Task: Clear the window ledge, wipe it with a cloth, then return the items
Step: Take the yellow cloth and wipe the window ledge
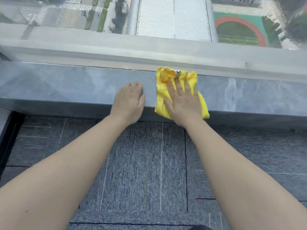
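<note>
A grey marble window ledge (pixel 69 83) runs across the view below the glass. A crumpled yellow cloth (pixel 162 90) lies on the ledge right of centre, reaching from the window frame to the front edge. My right hand (pixel 182 102) lies flat on the cloth with fingers spread, pressing it down. My left hand (pixel 129 102) rests palm down on the bare ledge just left of the cloth, fingers apart, holding nothing. No other items stand on the visible part of the ledge.
The window glass (pixel 166 22) rises straight behind the ledge, with a pale frame (pixel 99 52) along its base. Grey carpet tiles (pixel 141 163) cover the floor below. A dark vertical edge (pixel 10 135) stands at the far left.
</note>
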`<state>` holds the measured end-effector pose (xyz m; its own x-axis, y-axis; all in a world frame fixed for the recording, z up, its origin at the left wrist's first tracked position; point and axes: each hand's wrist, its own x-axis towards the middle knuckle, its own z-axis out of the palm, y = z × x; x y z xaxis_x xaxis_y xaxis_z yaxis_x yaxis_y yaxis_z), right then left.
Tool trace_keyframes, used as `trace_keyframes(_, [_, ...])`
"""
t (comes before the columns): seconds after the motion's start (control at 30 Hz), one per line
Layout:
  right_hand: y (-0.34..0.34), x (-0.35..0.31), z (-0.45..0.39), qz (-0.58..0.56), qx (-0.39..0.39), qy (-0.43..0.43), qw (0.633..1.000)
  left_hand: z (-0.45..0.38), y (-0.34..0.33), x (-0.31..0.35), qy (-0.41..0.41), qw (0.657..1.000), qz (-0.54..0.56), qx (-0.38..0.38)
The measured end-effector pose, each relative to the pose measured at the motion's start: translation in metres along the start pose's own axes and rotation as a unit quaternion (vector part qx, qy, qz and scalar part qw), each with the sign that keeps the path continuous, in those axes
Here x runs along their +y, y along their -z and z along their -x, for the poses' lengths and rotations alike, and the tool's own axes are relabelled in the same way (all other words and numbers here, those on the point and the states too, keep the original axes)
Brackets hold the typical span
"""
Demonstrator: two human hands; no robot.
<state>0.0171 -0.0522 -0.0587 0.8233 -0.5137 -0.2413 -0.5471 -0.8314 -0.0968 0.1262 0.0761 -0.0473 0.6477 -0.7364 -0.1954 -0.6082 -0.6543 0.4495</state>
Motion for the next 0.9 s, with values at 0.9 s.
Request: trace_keyframes(0.9, [0.005,0.012,-0.004,-0.007,-0.024,0.088,0.996,0.006,0.0,0.016,0.01,0.998,-0.054,-0.004])
